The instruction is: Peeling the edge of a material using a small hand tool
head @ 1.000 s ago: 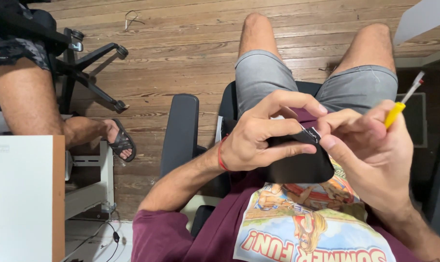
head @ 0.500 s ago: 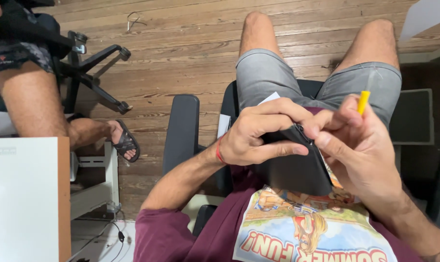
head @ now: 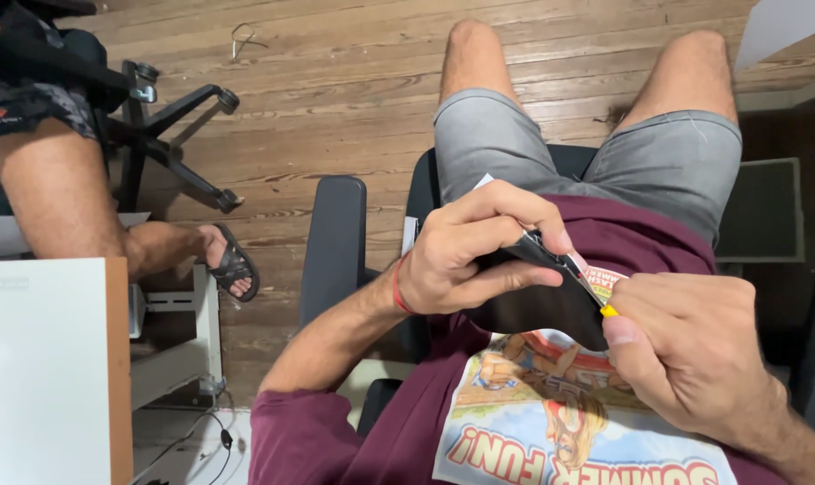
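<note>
Wooden floor (head: 336,99) beneath a seated person on a black office chair (head: 334,242); a second person's sandalled foot (head: 230,265) at left, beside a white cabinet (head: 39,368). Black phone-like device (head: 551,310) held over the lap against the maroon shirt. Left hand (head: 466,251), fingers closed around the device's upper edge. Right hand (head: 686,350), fingers pinching a yellow-handled screwdriver (head: 596,296), tip at the device's edge.

armrest (head: 334,247) crowds left; wooden floor (head: 336,99) open.
</note>
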